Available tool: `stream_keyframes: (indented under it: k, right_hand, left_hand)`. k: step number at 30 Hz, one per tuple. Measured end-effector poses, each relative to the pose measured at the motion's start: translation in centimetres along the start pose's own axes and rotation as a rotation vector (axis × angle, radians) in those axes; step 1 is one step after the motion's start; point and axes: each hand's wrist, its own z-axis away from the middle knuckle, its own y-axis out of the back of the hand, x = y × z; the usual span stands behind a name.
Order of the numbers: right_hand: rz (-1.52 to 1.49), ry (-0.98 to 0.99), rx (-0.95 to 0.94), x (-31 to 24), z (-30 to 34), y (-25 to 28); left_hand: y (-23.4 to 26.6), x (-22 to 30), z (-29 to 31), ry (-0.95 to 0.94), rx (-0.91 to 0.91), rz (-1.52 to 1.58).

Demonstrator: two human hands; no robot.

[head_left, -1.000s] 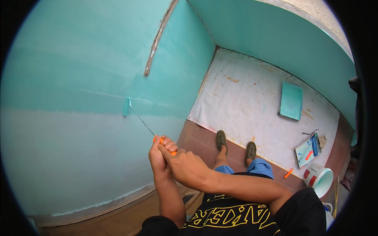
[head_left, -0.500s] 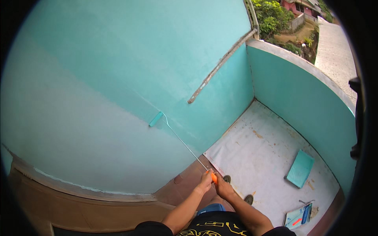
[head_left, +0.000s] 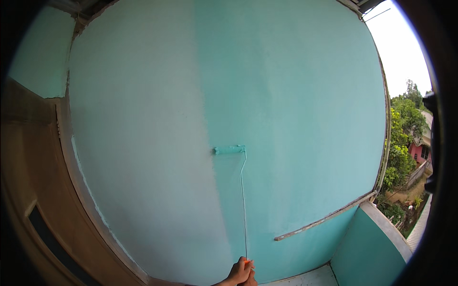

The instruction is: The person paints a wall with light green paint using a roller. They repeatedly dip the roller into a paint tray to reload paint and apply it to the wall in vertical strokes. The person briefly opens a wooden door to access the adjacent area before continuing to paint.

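Note:
A paint roller (head_left: 229, 149) with a turquoise sleeve presses flat on the wall (head_left: 296, 95), right at the edge between the fresh turquoise coat on the right and the paler part on the left. Its thin metal pole (head_left: 243, 205) runs straight down to an orange handle (head_left: 246, 261). My left hand (head_left: 237, 272) and my right hand (head_left: 251, 278) are clasped together on that handle at the bottom edge of the view. Only the fingers and the tops of the hands show.
A brown wooden door frame (head_left: 52, 205) curves along the left. A thin strip (head_left: 324, 219) slants across the lower right wall above a turquoise balcony parapet (head_left: 367, 248). Trees and a pink house (head_left: 417, 152) lie beyond at right.
The view has swung up from the floor and my feet to the upper wall. The roller has travelled up the wall, and both hands stayed on the handle.

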Motion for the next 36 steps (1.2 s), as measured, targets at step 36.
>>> stream_keyframes:
  k: [36]
  right_hand:
    - [0.596,0.851,0.774,-73.3,-12.9,34.5]
  left_hand:
    - [18.9,-5.9,6.8,1.104,0.156,0.13]
